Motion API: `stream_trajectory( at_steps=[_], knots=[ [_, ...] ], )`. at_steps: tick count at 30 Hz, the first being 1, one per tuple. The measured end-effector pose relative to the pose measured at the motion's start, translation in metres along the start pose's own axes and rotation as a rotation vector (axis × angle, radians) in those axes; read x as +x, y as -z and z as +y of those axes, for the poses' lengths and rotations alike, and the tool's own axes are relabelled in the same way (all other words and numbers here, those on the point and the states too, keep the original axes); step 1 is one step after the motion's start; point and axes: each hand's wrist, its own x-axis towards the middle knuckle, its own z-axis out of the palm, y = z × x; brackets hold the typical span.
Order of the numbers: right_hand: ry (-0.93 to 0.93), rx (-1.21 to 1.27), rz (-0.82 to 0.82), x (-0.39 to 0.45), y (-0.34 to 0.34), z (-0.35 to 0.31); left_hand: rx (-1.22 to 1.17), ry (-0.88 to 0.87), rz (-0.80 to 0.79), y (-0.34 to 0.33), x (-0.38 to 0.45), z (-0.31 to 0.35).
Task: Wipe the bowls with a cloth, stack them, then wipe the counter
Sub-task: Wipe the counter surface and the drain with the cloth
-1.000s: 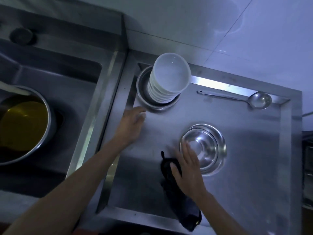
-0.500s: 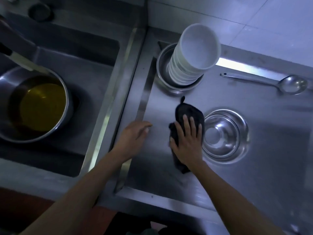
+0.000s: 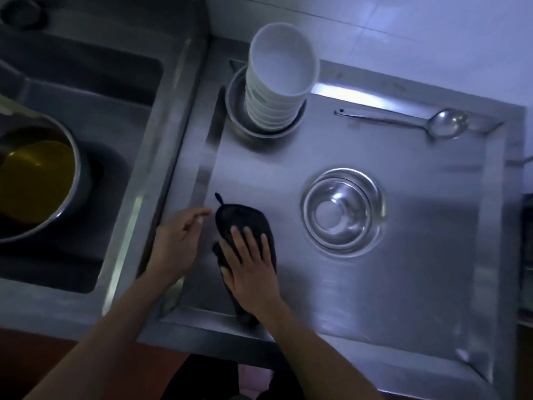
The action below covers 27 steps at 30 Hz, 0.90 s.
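A tall stack of white bowls [image 3: 278, 79] stands in a steel dish [image 3: 239, 111] at the back left of the steel counter [image 3: 403, 269]. One steel bowl [image 3: 343, 210] sits alone near the counter's middle. A black cloth [image 3: 245, 219] lies flat on the counter near the left rim. My right hand [image 3: 249, 268] presses on the cloth with straight, spread fingers. My left hand [image 3: 178, 243] rests beside it on the counter's raised left rim, fingers loose and holding nothing.
A steel ladle [image 3: 418, 122] lies along the back edge of the counter. To the left is a sunken sink [image 3: 86, 111] holding a steel pot of yellow liquid [image 3: 34, 180]. A tiled wall [image 3: 403, 33] rises behind.
My right hand pushed the cloth away from the front edge, then drew it back toward me and to the left. My left hand drew back from the bowl stack to the left rim.
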Motion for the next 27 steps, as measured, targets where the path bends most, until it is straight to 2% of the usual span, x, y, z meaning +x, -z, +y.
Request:
stream_trajectory(
  at_steps=[4,9,14,18,21,27],
  knots=[
    [-0.193,-0.023,0.096,-0.094,0.008,0.075,0.07,-0.096,-0.158,-0.055,-0.006,0.023],
    [-0.462,-0.082,0.11,-0.175,0.04,0.209,0.191,-0.27,-0.394,-0.129,-0.035,0.051],
    [-0.837,-0.033,0.185,-0.168,0.085,0.32,0.279,-0.473,-0.38,-0.173,-0.053,0.056],
    [-0.865,-0.049,0.24,-0.108,0.108,0.361,0.466,-0.579,-0.272,-0.17,-0.051,0.055],
    [-0.828,-0.021,0.244,-0.062,0.115,0.365,0.631,-0.66,-0.213,-0.171,-0.037,0.059],
    [-0.685,-0.059,0.267,-0.058,0.106,0.338,0.963,-0.715,-0.353,-0.182,-0.005,0.078]
  ],
)
